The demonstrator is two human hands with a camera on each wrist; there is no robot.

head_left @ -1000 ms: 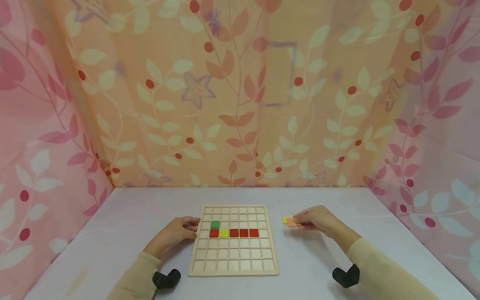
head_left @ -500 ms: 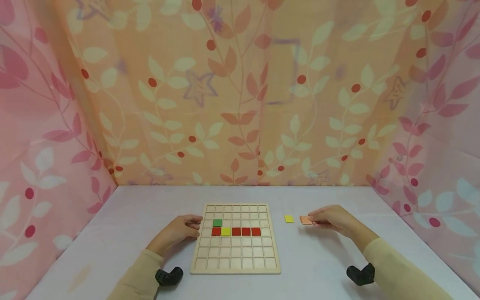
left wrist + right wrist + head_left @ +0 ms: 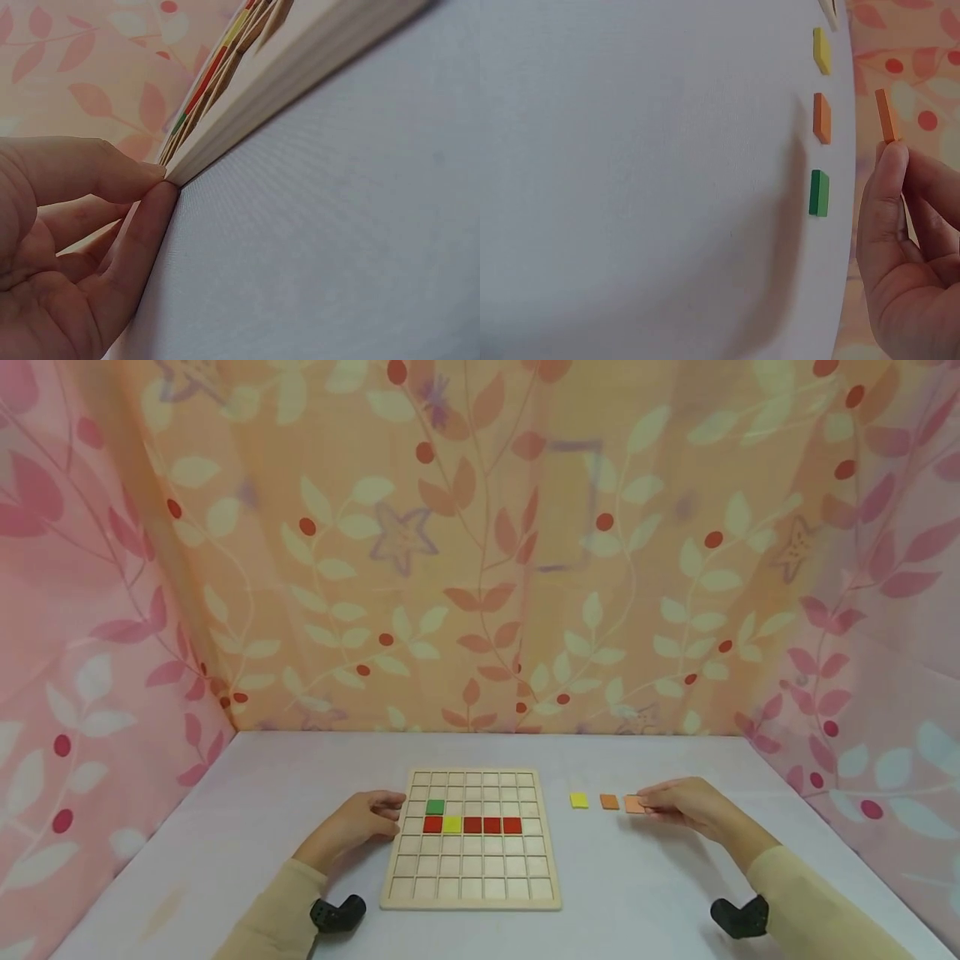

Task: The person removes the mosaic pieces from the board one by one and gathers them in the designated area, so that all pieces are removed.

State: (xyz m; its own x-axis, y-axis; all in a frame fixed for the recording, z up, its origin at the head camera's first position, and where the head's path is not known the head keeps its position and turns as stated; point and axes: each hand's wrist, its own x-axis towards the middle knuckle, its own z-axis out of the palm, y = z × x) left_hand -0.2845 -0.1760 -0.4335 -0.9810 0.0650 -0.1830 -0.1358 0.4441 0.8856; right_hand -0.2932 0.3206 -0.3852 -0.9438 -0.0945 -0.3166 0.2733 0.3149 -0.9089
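Observation:
My left hand point(image 3: 356, 827) touches the left edge of a wooden grid board point(image 3: 472, 889) with its thumb and fingertips. In the left wrist view, the fingertips point(image 3: 157, 196) meet the board's rim just above the tabletop. On the right, my right hand point(image 3: 690, 810) pinches an orange square tile point(image 3: 885, 116) by one end, raised off the table. A yellow tile point(image 3: 579, 801), another orange tile point(image 3: 609, 802) and a green tile point(image 3: 820, 193) lie in a row below it; the head view hides the green one.
In the grid sit a green tile point(image 3: 435, 807), a yellow tile point(image 3: 452, 825) and several red tiles point(image 3: 492, 825). The white tabletop point(image 3: 300, 760) is bounded by patterned cloth walls point(image 3: 480, 543). Black wrist devices point(image 3: 339, 913) are strapped below both sleeves.
My right hand has moved to the right with the pinched orange tile, uncovering the yellow tile and then the other orange tile on the table. The left hand stays at the board's edge.

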